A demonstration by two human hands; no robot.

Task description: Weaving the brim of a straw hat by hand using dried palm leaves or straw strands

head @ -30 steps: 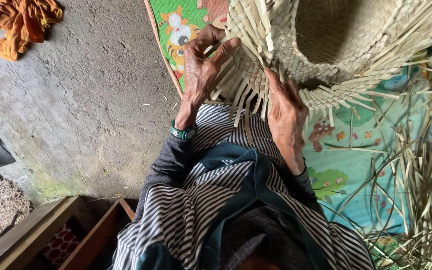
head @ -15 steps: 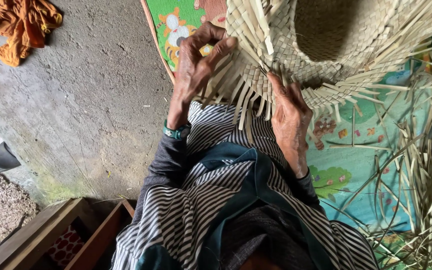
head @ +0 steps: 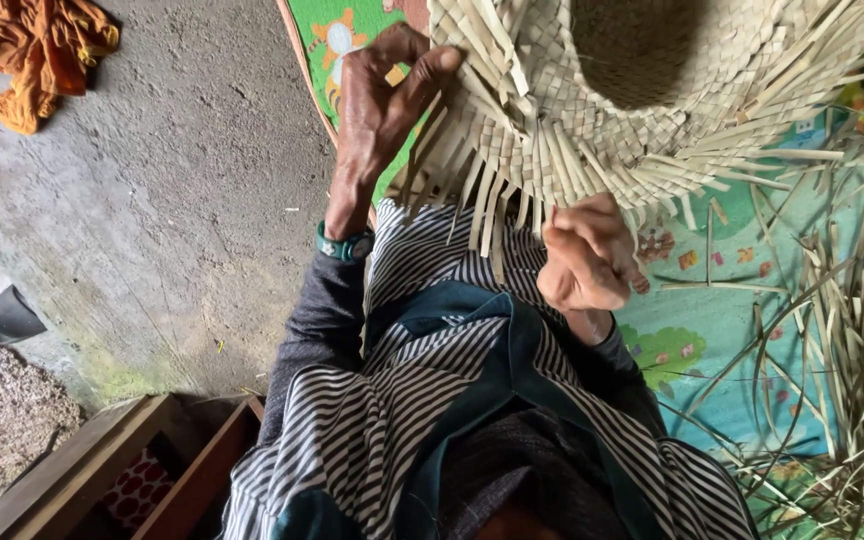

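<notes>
Item: woven straw hat [head: 642,100], unfinished, resting on the lap of a seated person in a striped garment [head: 402,400]. Crown closed and tightly plaited; brim plaited for several rows, its outer edge not yet bound, with many loose strips [head: 482,215] hanging free between the two hands and fanning out beyond the right one. Left hand [head: 382,100] (green wristwatch [head: 345,246] just below it): fingers half curled, thumb and forefinger pinching the brim edge at its near-left side. Right hand [head: 584,255]: curled almost closed just under the brim, seemingly nipping one strip, though the grasp itself is hidden. Judged well past halfway: the remaining brim rows and the finishing of the strip ends are left. Spare strips [head: 852,340] heaped beyond the right hand on a patterned mat [head: 732,330]; an orange cloth [head: 37,50] lies well apart beyond the left hand.
</notes>
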